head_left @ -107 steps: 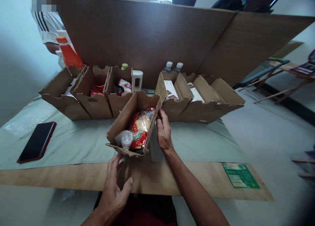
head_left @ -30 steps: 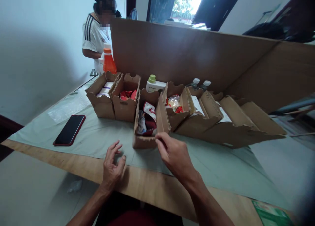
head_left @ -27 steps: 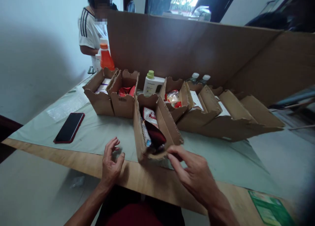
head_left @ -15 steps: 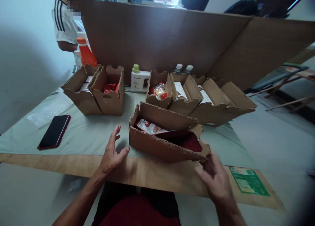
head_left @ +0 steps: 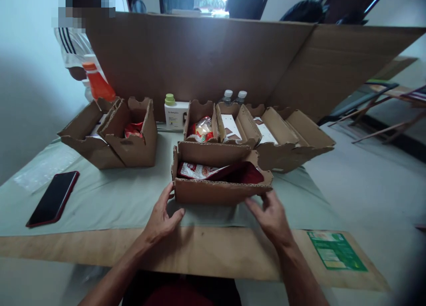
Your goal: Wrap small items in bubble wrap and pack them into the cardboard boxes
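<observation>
An open-topped cardboard box stands lengthwise in front of me on the cloth. Inside lies a shiny packet, white and printed at one end, dark red at the other. My left hand has its fingertips against the box's left end, its thumb stretched out apart from the front wall. At the right front corner, my right hand touches the box with fingers and thumb spread; its fingertips are partly hidden.
Two cardboard boxes stand at the left, several more at the right. A phone, a white bottle, an orange bottle and a green printed sheet lie or stand around. A cardboard panel rises behind; beyond it is a person.
The box has swung square to the table edge, its right end moving away from me. My left hand has come up to its left end, and my right hand has followed its right corner.
</observation>
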The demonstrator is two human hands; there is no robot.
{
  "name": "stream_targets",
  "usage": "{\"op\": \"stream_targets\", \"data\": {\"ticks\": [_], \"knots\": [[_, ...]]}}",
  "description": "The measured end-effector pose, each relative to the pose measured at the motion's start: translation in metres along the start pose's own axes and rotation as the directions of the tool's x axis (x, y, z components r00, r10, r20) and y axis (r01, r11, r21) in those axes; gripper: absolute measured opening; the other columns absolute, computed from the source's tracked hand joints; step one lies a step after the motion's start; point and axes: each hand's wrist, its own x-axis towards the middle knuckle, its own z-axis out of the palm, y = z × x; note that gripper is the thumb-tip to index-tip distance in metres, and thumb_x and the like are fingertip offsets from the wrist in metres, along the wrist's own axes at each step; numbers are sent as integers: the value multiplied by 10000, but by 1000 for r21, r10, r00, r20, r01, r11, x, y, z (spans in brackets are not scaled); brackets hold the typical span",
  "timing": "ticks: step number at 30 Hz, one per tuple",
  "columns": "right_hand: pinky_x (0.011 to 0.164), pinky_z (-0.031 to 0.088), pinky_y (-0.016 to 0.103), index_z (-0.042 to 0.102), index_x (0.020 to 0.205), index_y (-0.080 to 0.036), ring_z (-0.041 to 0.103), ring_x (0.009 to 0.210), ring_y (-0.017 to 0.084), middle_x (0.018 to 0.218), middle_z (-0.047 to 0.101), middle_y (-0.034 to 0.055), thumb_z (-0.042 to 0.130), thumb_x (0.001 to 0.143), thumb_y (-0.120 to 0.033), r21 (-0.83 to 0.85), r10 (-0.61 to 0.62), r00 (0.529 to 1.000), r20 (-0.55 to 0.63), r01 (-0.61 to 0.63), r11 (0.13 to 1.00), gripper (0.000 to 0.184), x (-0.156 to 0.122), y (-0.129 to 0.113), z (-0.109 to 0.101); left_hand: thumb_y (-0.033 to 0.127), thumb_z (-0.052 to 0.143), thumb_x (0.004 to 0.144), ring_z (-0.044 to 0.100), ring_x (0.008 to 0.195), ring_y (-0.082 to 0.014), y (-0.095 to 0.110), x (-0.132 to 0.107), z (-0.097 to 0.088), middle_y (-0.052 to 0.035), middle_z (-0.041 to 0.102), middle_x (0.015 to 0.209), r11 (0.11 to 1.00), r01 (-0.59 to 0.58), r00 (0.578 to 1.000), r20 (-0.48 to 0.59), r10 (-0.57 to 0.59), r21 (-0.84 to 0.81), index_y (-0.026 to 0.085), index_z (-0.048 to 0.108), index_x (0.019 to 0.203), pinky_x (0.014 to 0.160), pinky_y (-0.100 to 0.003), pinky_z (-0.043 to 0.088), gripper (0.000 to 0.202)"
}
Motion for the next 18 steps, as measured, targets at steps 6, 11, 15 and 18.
{"op": "stream_targets", "data": {"ticks": [6, 11, 15, 18], "knots": [[940, 544, 318, 732, 1138, -264, 710, 1024, 180, 1118, 764, 22, 659, 961, -228, -160, -489, 856, 171, 514, 843, 195, 69, -85, -54, 313, 643, 868, 663, 1121, -269, -7, 3, -5, -129, 677, 1249, 993, -90, 993, -71, 96, 82, 200, 587, 1341, 1001, -457, 543, 490], [891, 510, 357, 751, 1118, -224, 694, 1013, 222, 1079, 770, 53, 666, 925, -195, -108, -373, 424, 825, 766, 633, 213, 135, -131, -10, 305, 648, 879, 684, 1077, -266, -14, 6, 0, -116, 706, 1129, 976, -150, 976, -131, 171, 157, 186, 645, 1197, 974, -435, 561, 339], [793, 458, 344, 772, 980, -181, 698, 911, 240, 957, 777, 84, 693, 891, -162, -152, -79, 211, 974, 873, 463, 121, 139, -141, 41, 292, 656, 883, 683, 1099, -271, -20, 4, 4, -117, 710, 1122, 963, -170, 964, -169, 207, 210, 182, 655, 1155, 957, -415, 570, 293], [649, 400, 305, 770, 891, -154, 718, 820, 229, 896, 782, 101, 625, 914, -114, -263, 16, 283, 959, 870, 417, 152, 136, -141, 56, 268, 636, 905, 688, 1092, -257, -17, 5, 5, -110, 711, 1136, 960, -171, 963, -168, 210, 221, 191, 663, 1147, 931, -387, 580, 255]]}}
